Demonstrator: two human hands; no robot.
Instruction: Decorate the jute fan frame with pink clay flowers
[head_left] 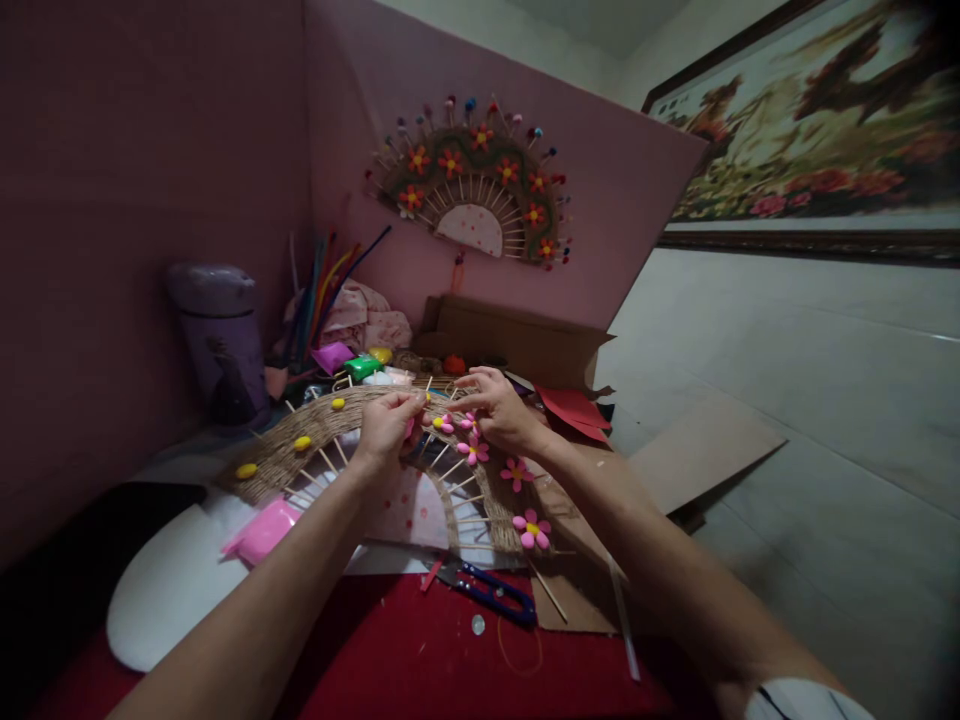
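"Fingers?"
"Left hand (386,430) pinched, apparently on a pink piece (409,428); right hand (501,408) loosely open, no hold visible."
"Workpiece?"
"Woven fan (319,428), beneath both. Apparent step: petalling a part-made flower (442,424). Next calls for precise petal placement."

The location appears to be a craft corner in a home. Domestic indicators: framed picture (810,150) on a tiled wall (750,310); purple bottle (221,350). Craft indicators: pipe cleaners (319,300), scissors (529,607), cardboard (517,335) and a woven fan (281,463) on a red-covered table (405,640); a decorated fan (450,162) on a pink panel (607,170).
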